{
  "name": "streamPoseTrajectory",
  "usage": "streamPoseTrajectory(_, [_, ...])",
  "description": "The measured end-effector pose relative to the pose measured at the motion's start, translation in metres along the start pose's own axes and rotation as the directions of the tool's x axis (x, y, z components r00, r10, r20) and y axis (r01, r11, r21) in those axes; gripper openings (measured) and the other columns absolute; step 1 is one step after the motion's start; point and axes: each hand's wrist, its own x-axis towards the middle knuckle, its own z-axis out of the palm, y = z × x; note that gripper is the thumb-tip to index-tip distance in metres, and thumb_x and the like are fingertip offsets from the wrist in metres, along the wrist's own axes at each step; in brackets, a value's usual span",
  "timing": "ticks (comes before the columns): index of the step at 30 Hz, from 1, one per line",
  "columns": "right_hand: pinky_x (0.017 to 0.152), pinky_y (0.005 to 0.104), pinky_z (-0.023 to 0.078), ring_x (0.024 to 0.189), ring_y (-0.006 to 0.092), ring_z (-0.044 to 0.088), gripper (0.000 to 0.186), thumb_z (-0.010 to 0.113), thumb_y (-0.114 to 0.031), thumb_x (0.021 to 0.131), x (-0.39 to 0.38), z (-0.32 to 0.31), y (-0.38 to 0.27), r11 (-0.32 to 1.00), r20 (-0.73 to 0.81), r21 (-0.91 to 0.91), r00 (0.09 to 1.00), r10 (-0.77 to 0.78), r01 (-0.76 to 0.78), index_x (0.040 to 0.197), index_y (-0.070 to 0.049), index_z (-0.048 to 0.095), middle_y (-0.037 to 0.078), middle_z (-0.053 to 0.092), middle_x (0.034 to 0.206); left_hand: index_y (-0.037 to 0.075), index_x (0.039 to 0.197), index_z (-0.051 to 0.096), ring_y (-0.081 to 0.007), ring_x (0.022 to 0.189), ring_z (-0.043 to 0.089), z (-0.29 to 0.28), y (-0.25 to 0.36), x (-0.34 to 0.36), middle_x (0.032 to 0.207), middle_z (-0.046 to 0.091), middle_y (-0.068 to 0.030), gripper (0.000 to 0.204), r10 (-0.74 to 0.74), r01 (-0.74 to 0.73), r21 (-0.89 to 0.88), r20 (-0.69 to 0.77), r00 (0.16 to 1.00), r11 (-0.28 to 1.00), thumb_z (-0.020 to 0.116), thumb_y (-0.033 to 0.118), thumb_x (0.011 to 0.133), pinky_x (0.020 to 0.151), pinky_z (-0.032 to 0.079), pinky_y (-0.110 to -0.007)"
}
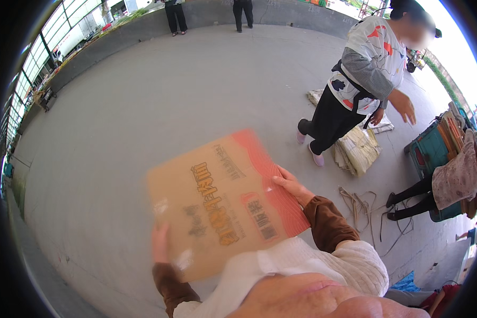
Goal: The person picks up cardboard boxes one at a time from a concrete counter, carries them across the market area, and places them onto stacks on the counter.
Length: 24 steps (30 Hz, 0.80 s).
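Note:
A large cardboard box, tan with a red wavy band along one side and dark printing, is held tilted in front of my body. It looks folded flat, though its underside is hidden. My right hand grips the red-banded edge, thumb on top and fingers out of sight beneath. At the opposite edge, my left hand clasps the cardboard, partly smeared by motion. Brown sleeve covers show on both forearms.
A person stands ahead to the right beside stacked folded sacks. Loose straps lie on the grey floor. At far right, another person stands by a teal cart loaded with cardboard. A low wall runs behind.

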Motion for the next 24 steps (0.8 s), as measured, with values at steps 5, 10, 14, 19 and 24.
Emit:
streamPoseTrajectory(5, [0.096,0.0329,0.030,0.116,0.0185,0.037,0.058,0.049,-0.014,0.083,0.060,-0.020,-0.020,0.998,-0.079,0.061,0.997,-0.008,0.013,0.132,-0.001,0.022,0.010,0.037,0.128,-0.008,0.121,0.037,-0.0259,0.113,0.040,0.025,0.015,0.116,0.122,0.043,-0.0180,0.056,-0.006,-0.003,0.090,0.098,0.995,0.996,0.056,0.022,0.077,0.096,0.029,-0.034])
streamPoseTrajectory(10, [0.096,0.0330,0.029,0.117,0.0182,0.037,0.058,0.049,-0.014,0.083,0.144,-0.046,-0.057,0.994,-0.071,0.088,0.995,-0.064,0.070,0.132,-0.001,0.022,0.010,0.037,0.128,-0.007,0.122,0.037,-0.0251,0.112,0.040,0.063,0.052,0.206,0.122,0.043,-0.0171,0.057,-0.016,0.009,0.047,0.156,0.988,0.999,0.056,0.022,0.077,0.096,0.030,-0.033])
streamPoseTrajectory(14, [0.097,0.0329,0.029,0.117,0.0181,0.036,0.056,0.049,-0.013,0.083,0.224,-0.077,-0.082,0.979,-0.025,0.116,0.986,-0.168,0.169,0.132,-0.001,0.023,0.010,0.037,0.128,-0.007,0.122,0.036,-0.0275,0.116,0.037,0.106,0.092,0.265,0.125,0.040,-0.0189,0.059,0.073,-0.083,0.106,0.095,0.993,0.991,0.056,0.025,0.078,0.098,0.026,-0.034])
streamPoseTrajectory(19, [0.096,0.0329,0.030,0.115,0.0181,0.037,0.052,0.047,-0.012,0.084,0.308,-0.114,-0.121,0.999,-0.024,0.003,0.999,-0.044,0.044,0.130,-0.001,0.026,0.011,0.039,0.126,-0.007,0.123,0.034,-0.0302,0.121,0.031,0.142,0.108,0.322,0.130,0.034,-0.0209,0.061,0.114,-0.127,0.210,0.071,0.991,0.969,0.055,0.028,0.079,0.101,0.019,-0.035])
streamPoseTrajectory(24, [0.096,0.0327,0.030,0.115,0.0177,0.037,0.053,0.048,-0.014,0.084,0.386,-0.147,-0.149,0.999,-0.015,0.018,0.999,-0.029,0.030,0.130,-0.001,0.026,0.011,0.040,0.125,-0.001,0.120,0.039,-0.0194,0.096,0.052,0.191,0.118,0.406,0.111,0.050,-0.0110,0.043,0.147,-0.153,0.139,0.057,0.988,0.978,0.051,0.019,0.084,0.081,0.043,-0.029])
